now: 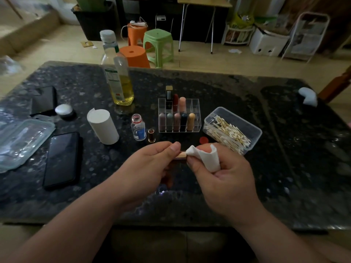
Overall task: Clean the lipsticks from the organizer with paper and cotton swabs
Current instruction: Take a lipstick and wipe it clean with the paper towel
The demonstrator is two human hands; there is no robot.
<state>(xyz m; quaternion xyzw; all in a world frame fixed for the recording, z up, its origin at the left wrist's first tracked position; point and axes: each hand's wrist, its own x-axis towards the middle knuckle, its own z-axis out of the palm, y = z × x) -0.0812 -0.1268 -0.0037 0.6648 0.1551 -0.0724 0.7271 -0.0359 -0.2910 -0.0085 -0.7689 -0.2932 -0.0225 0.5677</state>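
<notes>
**A small tube held between both hands**

In front of the organizer [195, 103], on the person's side, the left hand [152, 164] holds a tan lipstick [181, 155] roughly level above the table [284, 149]. Its grip is clamped on one end, thumb against fingertips. The right hand [224, 179] has its grip closed on a folded white paper [206, 158], pressed against the tube's other end. Little of the tube shows between them.

The lipstick looks light and rigid, with a smooth casing that could slip in the fingers. The colour stick inside is probably soft and easy to smear or snap, so it is best held by the casing. The paper is limp and may tear if rubbed hard.

To the organizer's right, the cotton swabs [231, 130] lie in a clear box, untouched.
</notes>
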